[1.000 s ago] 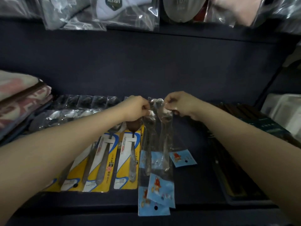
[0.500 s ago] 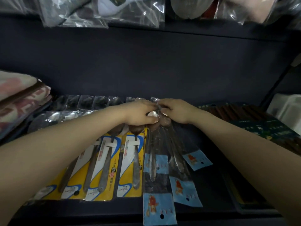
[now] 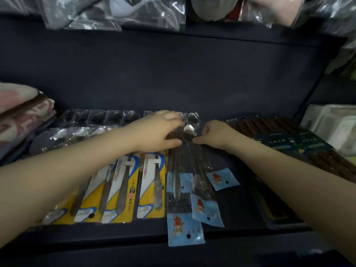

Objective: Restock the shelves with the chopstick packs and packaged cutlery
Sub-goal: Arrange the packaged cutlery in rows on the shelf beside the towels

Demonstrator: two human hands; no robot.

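Several clear spoon packs with blue header cards (image 3: 185,189) lie fanned on the dark shelf (image 3: 240,205), bowls toward the back. My left hand (image 3: 161,132) lies over the bowl ends on the left, fingers curved down onto the plastic. My right hand (image 3: 213,134) pinches the pack tops from the right, beside a shiny spoon bowl (image 3: 189,130). Yellow-carded cutlery packs (image 3: 123,189) lie in a row to the left. Dark brown chopstick packs (image 3: 285,137) lie at the right.
More clear spoon packs (image 3: 92,120) line the back left. Folded towels (image 3: 21,114) are stacked at far left. Bagged goods (image 3: 115,12) hang over the upper shelf edge. White plastic containers (image 3: 335,128) sit at far right.
The spoon packs were held up off the shelf a second ago; both hands have lowered them flat and pushed them toward the back. The packs now fan out on the shelf.
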